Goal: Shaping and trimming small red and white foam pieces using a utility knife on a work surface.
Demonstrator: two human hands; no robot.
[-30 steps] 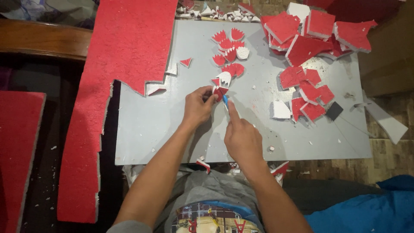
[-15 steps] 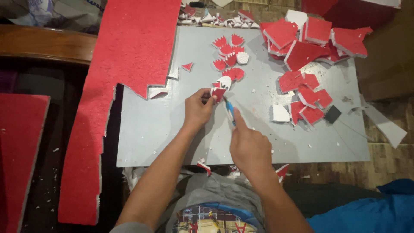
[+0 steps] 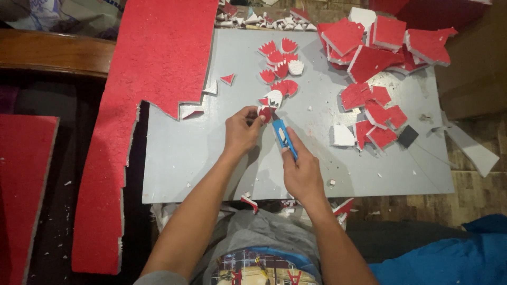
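- My left hand (image 3: 240, 134) pinches a small red foam piece (image 3: 265, 113) between thumb and fingertips; the grip is closed on it, pressing it against the grey bench (image 3: 179, 158) near the bench's middle.
- The piece is red on its face with a white edge; its exact outline is hard to make out, since my fingers cover its left part.
- My right hand (image 3: 301, 171) is wrapped tight around a blue utility knife (image 3: 284, 138), grip fully closed; the tip of the knife meets the red piece. The blade itself is too small to tell apart from the piece.
- Just beyond the piece lies a cluster of finished cut-outs (image 3: 280, 68), red with toothed upper edges, two of them turned white side up.
- To the right, a heap of larger red foam offcuts (image 3: 369, 53) covers the far corner of the bench; some lie white side up, and a dark square (image 3: 407, 136) sits beside them.
- A long red foam sheet (image 3: 148, 79) with a jagged cut edge overlaps the left end of the bench and hangs past it toward me.
- A second red sheet (image 3: 21, 184) is cut off by the left frame edge.
- Small scraps (image 3: 248, 200) at the bench's near edge are partly hidden by my forearms.
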